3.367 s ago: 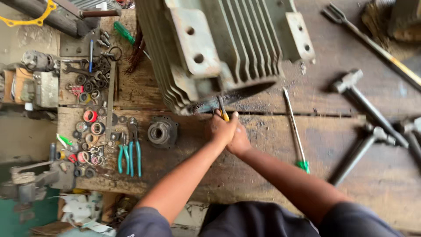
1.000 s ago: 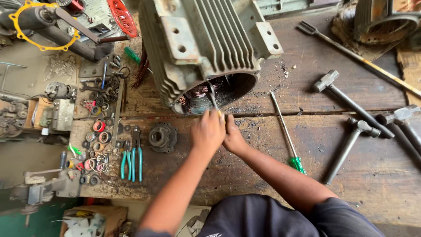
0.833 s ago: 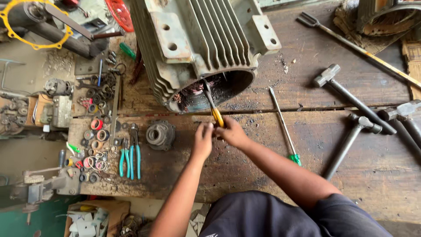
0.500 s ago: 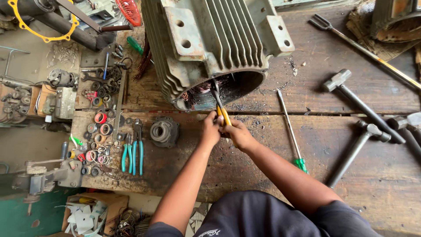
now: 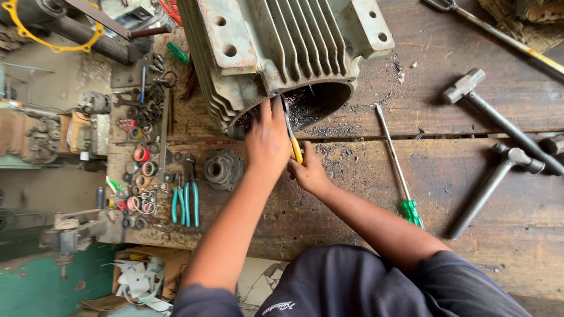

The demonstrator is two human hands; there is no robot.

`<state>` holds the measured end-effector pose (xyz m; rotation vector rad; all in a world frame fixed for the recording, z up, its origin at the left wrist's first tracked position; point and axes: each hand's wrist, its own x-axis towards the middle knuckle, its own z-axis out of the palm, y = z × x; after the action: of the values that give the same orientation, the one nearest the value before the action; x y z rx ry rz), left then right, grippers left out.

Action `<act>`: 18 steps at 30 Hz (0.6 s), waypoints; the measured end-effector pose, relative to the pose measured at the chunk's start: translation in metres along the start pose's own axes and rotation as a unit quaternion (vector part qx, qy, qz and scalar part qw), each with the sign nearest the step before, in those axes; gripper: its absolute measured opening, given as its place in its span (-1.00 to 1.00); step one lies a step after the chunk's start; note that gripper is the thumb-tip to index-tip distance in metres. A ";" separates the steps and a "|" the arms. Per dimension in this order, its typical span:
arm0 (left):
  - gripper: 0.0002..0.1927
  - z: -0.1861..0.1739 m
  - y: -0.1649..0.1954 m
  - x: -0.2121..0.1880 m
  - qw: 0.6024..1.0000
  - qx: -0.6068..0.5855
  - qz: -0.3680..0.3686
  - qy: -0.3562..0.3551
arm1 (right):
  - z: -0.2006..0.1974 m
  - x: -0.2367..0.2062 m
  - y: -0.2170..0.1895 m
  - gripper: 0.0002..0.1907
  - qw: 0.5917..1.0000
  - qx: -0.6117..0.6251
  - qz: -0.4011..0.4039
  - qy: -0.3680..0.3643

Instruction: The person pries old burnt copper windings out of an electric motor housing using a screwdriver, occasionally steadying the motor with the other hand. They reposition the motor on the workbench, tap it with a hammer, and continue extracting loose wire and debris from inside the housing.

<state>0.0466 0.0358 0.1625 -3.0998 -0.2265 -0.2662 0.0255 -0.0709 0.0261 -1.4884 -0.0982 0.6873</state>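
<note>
Worn wooden table (image 5: 364,194): motor housing (image 5: 282,53) at far centre, likely heavy, rigid cast metal; left hand (image 5: 267,138) flat on its rim, right hand (image 5: 308,170) closed on yellow-handled pliers (image 5: 292,138) in the bore.

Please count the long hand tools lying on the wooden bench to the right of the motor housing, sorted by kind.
Hammers: 2 whole, plus a third head at the edge
Green-handled screwdriver: 1
Long yellow-handled tool: 1
Total: 5
</note>
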 end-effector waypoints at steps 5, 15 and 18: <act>-0.64 0.031 -0.016 0.041 0.990 0.098 -0.030 -0.096 | -0.003 0.005 0.000 -0.66 0.994 -0.013 0.078 -0.075; -0.71 0.033 -0.037 0.039 0.995 0.081 0.036 -0.056 | -0.005 -0.019 -0.006 -0.51 0.998 -0.041 -0.039 -0.006; -0.67 0.025 -0.035 0.040 0.996 0.062 0.051 -0.049 | -0.007 -0.013 -0.013 -0.68 0.997 0.006 0.046 -0.056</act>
<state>0.0843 0.0771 0.1451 -2.9923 -0.0818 -0.0932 0.0230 -0.0828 0.0423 -1.4502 -0.1122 0.8452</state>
